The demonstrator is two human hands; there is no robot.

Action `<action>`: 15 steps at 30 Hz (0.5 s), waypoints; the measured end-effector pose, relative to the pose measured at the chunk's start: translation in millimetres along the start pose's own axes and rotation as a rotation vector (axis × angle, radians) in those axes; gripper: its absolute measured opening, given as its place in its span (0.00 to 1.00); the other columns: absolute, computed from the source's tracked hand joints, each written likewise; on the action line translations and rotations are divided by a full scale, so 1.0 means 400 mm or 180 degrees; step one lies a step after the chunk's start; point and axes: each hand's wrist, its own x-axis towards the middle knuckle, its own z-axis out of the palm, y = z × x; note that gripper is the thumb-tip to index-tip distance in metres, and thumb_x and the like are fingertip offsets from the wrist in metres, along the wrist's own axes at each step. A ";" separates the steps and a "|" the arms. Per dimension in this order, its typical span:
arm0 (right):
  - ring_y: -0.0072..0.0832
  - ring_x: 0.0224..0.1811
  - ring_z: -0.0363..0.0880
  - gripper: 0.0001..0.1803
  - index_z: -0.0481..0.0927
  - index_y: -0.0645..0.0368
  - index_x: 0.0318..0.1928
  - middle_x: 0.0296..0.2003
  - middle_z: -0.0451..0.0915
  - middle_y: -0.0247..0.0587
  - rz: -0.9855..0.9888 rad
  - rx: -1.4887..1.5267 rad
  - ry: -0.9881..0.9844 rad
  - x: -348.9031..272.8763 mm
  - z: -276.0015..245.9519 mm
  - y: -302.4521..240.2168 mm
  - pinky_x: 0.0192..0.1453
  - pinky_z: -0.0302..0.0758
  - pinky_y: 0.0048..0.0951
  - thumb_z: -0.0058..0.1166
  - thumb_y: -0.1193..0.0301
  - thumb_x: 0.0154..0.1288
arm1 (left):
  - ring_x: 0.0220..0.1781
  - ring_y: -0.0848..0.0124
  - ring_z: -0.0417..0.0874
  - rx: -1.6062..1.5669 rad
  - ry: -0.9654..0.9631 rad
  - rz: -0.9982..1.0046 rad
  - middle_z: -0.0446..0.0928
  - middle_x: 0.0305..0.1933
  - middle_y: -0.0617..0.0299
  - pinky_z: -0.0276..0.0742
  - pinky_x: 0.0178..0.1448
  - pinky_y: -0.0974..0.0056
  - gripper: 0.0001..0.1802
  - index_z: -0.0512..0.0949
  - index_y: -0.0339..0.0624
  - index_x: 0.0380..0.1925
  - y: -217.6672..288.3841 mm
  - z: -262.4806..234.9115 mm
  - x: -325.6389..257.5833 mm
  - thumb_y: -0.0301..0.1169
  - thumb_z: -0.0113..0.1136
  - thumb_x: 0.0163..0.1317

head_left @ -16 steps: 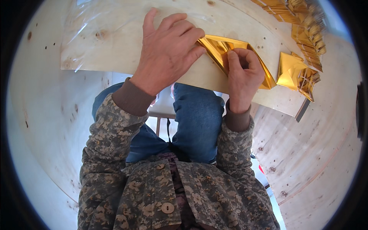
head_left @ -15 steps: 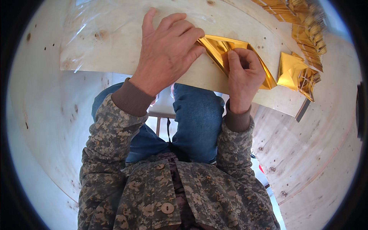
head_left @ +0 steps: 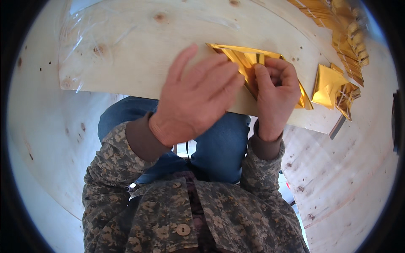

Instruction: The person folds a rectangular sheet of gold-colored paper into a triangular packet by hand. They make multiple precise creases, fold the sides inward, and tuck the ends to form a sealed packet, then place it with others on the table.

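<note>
A folded sheet of shiny gold foil paper (head_left: pixel 244 57) lies at the near edge of the wooden board, its long sides creased into slanting points. My right hand (head_left: pixel 277 90) pinches a raised flap of it between thumb and curled fingers. Beside it on the left, my left hand (head_left: pixel 198 95) hovers with its fingers stretched out and slightly blurred by motion. Its fingertips overlap the foil's left part in the picture; whether they touch it I cannot tell. Nothing shows in the left palm's grasp.
Right of my hands lies a small folded gold foil piece (head_left: pixel 327 86). A long heap of folded gold foil pieces (head_left: pixel 348 40) runs along the far right. Clear plastic film (head_left: pixel 84 46) covers the left part of the wooden board (head_left: pixel 139 63).
My left hand has let go of the foil's upper left corner and moved down and right, fingers stretching out. The right hand still pinches the foil, where a narrow flap now stands up.
</note>
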 end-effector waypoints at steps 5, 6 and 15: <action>0.12 0.27 0.76 0.06 0.77 0.64 0.39 0.27 0.79 0.29 0.0190 0.0389 -0.0056 -0.001 -0.001 -0.007 0.32 0.77 0.15 0.62 0.82 0.65 | 0.74 0.60 0.69 0.0194 -0.0523 -0.0057 0.73 0.69 0.63 0.47 0.79 0.38 0.31 0.80 0.51 0.62 0.017 0.004 -0.016 0.59 0.50 0.70; 0.11 0.27 0.75 0.06 0.77 0.63 0.39 0.27 0.78 0.29 0.0253 0.0467 -0.0038 -0.001 -0.001 -0.007 0.32 0.77 0.15 0.62 0.82 0.66 | 0.75 0.59 0.68 0.0208 -0.0562 -0.0093 0.72 0.70 0.63 0.45 0.78 0.36 0.34 0.79 0.51 0.63 0.020 0.006 -0.018 0.61 0.47 0.71; 0.10 0.24 0.74 0.07 0.76 0.61 0.38 0.27 0.78 0.28 0.0055 0.0311 -0.0100 0.002 -0.003 -0.001 0.27 0.72 0.14 0.62 0.82 0.67 | 0.79 0.58 0.62 0.0275 -0.0921 -0.0354 0.68 0.75 0.63 0.38 0.77 0.31 0.39 0.73 0.53 0.69 0.027 0.017 -0.026 0.65 0.41 0.70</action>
